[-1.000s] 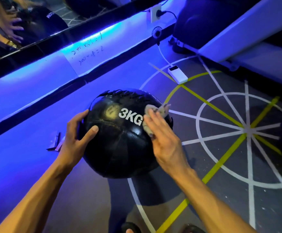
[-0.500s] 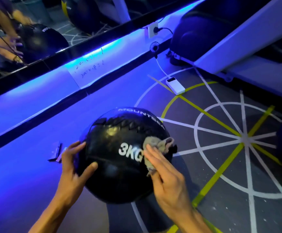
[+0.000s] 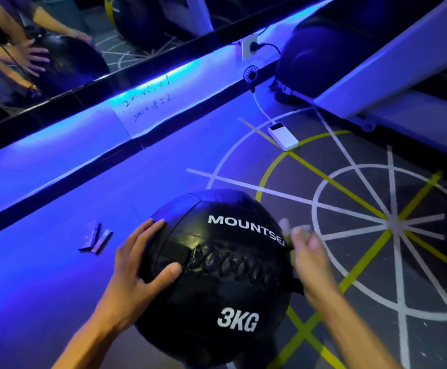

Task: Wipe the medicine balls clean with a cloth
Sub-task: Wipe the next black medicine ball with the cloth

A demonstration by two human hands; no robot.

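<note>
White power bank (image 3: pixel 282 135) on floor — small fan (image 3: pixel 250 75) behind.

Two bare forearms coming up from the bottom edge, no sleeves anywhere. Left hand (image 3: pixel 137 265) bare, no rings, no watch or band at the wrist. Right hand (image 3: pixel 313 262) gloveless too, pretty motion-blurred.

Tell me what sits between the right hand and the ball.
Only the cloth: the right hand presses it against the ball's right side. The hand is motion-blurred. The left hand lies bare on the ball's left.
</note>
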